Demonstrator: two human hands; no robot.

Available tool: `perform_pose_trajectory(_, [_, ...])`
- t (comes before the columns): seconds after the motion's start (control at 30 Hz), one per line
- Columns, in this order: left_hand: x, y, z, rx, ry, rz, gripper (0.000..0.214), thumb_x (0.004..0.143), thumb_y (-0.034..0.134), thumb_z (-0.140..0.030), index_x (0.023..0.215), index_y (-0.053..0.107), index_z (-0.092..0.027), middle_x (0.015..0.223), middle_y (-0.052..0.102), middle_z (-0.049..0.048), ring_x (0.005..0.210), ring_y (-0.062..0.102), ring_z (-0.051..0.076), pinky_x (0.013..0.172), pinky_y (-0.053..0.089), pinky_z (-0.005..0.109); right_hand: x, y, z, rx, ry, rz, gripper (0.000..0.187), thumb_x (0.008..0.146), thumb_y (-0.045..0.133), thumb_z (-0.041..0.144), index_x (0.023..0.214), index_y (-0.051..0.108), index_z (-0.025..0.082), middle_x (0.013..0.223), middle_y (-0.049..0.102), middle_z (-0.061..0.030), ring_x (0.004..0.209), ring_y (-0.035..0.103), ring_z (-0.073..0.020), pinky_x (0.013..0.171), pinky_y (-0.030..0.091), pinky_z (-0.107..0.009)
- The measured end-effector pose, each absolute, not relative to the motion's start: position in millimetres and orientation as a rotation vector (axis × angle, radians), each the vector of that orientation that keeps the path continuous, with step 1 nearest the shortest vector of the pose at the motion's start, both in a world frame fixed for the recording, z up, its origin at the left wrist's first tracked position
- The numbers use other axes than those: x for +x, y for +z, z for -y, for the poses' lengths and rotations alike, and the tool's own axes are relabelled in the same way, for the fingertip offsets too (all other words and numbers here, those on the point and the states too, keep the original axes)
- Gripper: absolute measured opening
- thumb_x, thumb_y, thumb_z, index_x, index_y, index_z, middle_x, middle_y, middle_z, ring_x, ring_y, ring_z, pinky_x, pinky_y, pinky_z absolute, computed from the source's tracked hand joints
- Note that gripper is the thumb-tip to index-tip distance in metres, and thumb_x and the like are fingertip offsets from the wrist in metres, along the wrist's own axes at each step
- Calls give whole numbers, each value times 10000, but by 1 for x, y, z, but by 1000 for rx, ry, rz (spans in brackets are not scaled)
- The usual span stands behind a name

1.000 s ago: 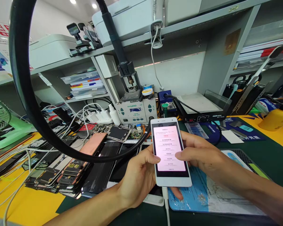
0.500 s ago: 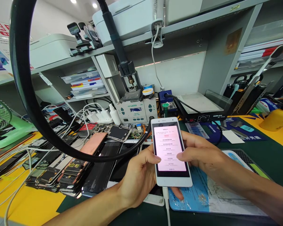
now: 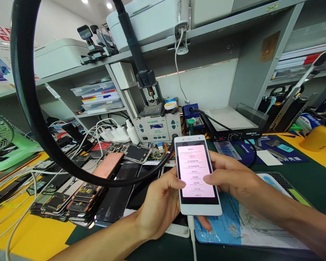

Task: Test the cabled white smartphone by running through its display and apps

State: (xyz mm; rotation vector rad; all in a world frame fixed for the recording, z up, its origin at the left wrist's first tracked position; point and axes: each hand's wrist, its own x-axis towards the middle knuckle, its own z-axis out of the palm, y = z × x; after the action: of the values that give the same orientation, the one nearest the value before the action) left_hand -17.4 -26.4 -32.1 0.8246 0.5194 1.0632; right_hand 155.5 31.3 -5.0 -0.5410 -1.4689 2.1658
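Observation:
I hold a white smartphone upright in front of me, its pink-white screen lit with lines of text. My left hand grips its left edge and back, thumb resting on the screen's left side. My right hand wraps the right edge, its thumb lying on the screen near the middle. A white cable plugs into the phone's bottom end and hangs down.
A pile of dismantled phones and screens lies at left among white charger cables. A rework station and a hotplate stand behind. A blue mat lies under my right wrist. A thick black hose arcs overhead.
The phone and both hands have shifted very slightly; otherwise nothing has visibly changed.

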Motion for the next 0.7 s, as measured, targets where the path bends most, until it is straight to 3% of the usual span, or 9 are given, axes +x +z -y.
perform_pose_trajectory(0.37, [-17, -33, 27, 825, 1067, -520, 473, 784, 369, -224, 1208, 541, -106, 1001, 652, 136, 656, 674, 237, 569, 549, 369, 155, -4, -31, -571, 2134, 1510, 438, 865, 480, 179, 1300, 525, 193, 976, 701, -94, 606, 669, -193, 587, 542, -336])
perform_pose_trajectory(0.57, [-17, -33, 27, 808, 1062, -533, 476, 774, 391, -232, 1210, 539, -112, 959, 641, 118, 653, 678, 239, 559, 556, 367, 156, -3, -30, -618, 2087, 1511, 381, 865, 501, 205, 1237, 584, 192, 962, 704, -90, 690, 667, -203, 592, 533, -312])
perform_pose_trajectory(0.7, [-18, -32, 26, 795, 1068, -544, 464, 759, 411, -235, 1181, 553, -105, 948, 634, 119, 679, 678, 241, 546, 563, 361, 157, -7, -30, -578, 2155, 1471, 366, 894, 489, 220, 1252, 565, 224, 977, 696, -70, 609, 661, -190, 558, 531, -330])
